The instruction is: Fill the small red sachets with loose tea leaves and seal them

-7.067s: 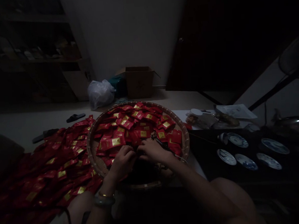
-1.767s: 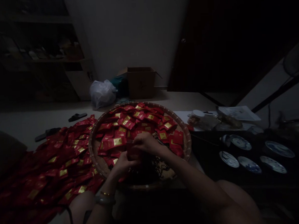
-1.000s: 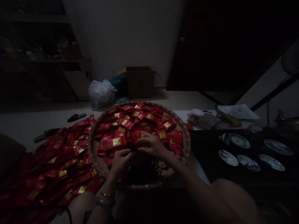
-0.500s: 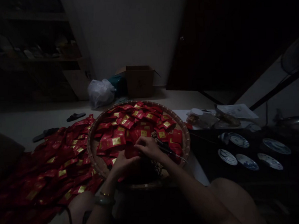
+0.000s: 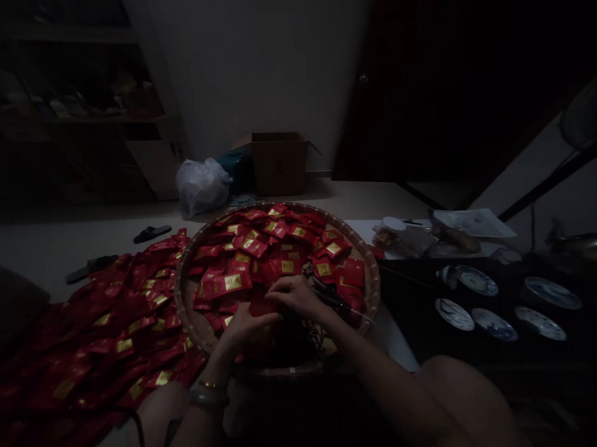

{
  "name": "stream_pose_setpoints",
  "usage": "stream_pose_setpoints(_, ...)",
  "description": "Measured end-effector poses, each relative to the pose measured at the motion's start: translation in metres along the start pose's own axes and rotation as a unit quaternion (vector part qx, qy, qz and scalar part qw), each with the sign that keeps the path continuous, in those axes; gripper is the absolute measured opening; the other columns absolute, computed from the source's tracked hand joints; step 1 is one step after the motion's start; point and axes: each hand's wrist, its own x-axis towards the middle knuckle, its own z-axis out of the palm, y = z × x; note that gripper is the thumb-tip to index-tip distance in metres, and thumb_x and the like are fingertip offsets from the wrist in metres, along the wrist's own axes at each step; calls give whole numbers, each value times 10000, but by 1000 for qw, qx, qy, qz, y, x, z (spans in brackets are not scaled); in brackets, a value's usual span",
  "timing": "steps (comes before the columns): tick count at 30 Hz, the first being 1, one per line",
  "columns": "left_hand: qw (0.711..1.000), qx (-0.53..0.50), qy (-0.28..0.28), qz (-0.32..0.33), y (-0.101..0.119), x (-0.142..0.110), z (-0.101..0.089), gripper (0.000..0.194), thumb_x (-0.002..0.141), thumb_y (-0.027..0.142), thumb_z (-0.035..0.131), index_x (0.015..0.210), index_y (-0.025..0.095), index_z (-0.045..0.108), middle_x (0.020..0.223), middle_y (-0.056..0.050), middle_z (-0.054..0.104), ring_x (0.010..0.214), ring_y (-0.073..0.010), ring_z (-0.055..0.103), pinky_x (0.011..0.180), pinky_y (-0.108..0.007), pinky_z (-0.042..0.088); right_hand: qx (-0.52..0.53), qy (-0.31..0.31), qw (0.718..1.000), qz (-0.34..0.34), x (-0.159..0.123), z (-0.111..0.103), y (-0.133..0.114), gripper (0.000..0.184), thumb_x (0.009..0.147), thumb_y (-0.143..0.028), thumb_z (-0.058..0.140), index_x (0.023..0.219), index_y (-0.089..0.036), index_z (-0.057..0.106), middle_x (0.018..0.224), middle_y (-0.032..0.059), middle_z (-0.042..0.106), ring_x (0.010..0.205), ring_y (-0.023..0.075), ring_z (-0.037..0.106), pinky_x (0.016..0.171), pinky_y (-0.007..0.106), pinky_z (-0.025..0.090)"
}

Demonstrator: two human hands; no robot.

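Observation:
A large round woven bamboo tray (image 5: 372, 266) lies before me, heaped with small red packets (image 5: 252, 244) bearing gold labels. Over its near side, my left hand (image 5: 246, 325) grips a dark red packet (image 5: 261, 308) between thumb and fingers. My right hand (image 5: 298, 298) meets it from the right, fingertips pinched at the same packet's upper edge. Dark shadow hides what lies under both hands. Beside my right wrist rests a black-handled tool (image 5: 332, 298) with a pale cord, next to some dark loose pieces (image 5: 311, 333) on the tray.
More red packets (image 5: 124, 342) spread over the floor at left, near dark slippers (image 5: 152, 233). Behind the tray stand a white plastic bag (image 5: 202, 185) and an open cardboard box (image 5: 280, 164). At right, blue-and-white dishes (image 5: 494, 323) sit on a dark surface beside bagged goods (image 5: 404, 238).
My right hand has shifted very slightly left and down at the packet. My left hand keeps its place, and the tray and its packets look the same.

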Motion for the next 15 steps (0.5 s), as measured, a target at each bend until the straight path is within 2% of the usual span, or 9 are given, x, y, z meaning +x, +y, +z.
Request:
stream_pose_setpoints(2, 1000, -4, 5, -2, -2, 1, 1, 271, 463, 220, 815, 689, 141, 685, 610, -9, 688, 631, -188, 617, 571, -255, 487, -52, 21, 998, 31, -1, -11, 11, 212, 844, -310, 553, 902, -166, 698, 891, 52, 707, 837, 176, 640, 753, 273, 472)
stream_pose_setpoints(4, 999, -26, 20, -9, -5, 2, 2, 276, 468, 248, 818, 676, 135, 675, 589, -10, 676, 593, -176, 606, 548, -251, 479, -183, 48, 977, 95, -5, -24, 26, 316, 854, -349, 541, 1091, -161, 633, 1078, 115, 655, 1002, 229, 597, 855, 349, 446)
stream_pose_setpoints(5, 998, -43, 32, -11, -7, 2, 3, 287, 475, 269, 818, 678, 130, 671, 586, -11, 672, 573, -167, 600, 538, -248, 476, -267, 51, 951, 145, -9, -31, 33, 430, 817, -372, 595, 1182, -147, 576, 1165, 161, 604, 1077, 278, 555, 886, 405, 425)
stream_pose_setpoints(7, 996, -76, 54, -12, -9, 2, 5, 324, 487, 310, 820, 697, 119, 663, 604, -20, 674, 551, -155, 597, 529, -243, 473, -384, 17, 891, 242, -17, -40, 47, 646, 720, -357, 707, 1275, -115, 483, 1240, 230, 531, 1142, 355, 498, 884, 472, 409)
stream_pose_setpoints(9, 993, -97, 65, -11, -8, 1, 6, 353, 501, 341, 817, 723, 117, 659, 622, -26, 679, 550, -154, 603, 524, -242, 474, -427, -22, 855, 292, -25, -46, 58, 635, 700, -280, 726, 1256, -91, 484, 1210, 250, 545, 1131, 365, 508, 857, 455, 424)
stream_pose_setpoints(11, 993, -104, 58, -14, -5, -1, 6, 351, 504, 347, 816, 716, 117, 658, 600, -24, 672, 540, -156, 602, 518, -243, 474, -427, -36, 853, 298, -29, -49, 63, 479, 742, -216, 676, 1182, -86, 537, 1146, 237, 591, 1082, 335, 555, 829, 402, 441)
stream_pose_setpoints(13, 993, -101, 56, -17, -3, -2, 6, 329, 499, 342, 816, 675, 117, 654, 556, -18, 657, 516, -152, 589, 503, -241, 466, -419, -34, 858, 294, -30, -54, 63, 372, 784, -219, 628, 1132, -99, 573, 1107, 214, 620, 1038, 304, 591, 808, 363, 449)
stream_pose_setpoints(15, 994, -91, 66, -19, -2, -2, 5, 319, 488, 334, 816, 656, 115, 656, 547, -20, 659, 512, -155, 587, 497, -242, 464, -385, -32, 886, 258, -29, -59, 58, 371, 818, -279, 596, 1160, -135, 572, 1114, 170, 634, 1028, 269, 603, 807, 332, 455)
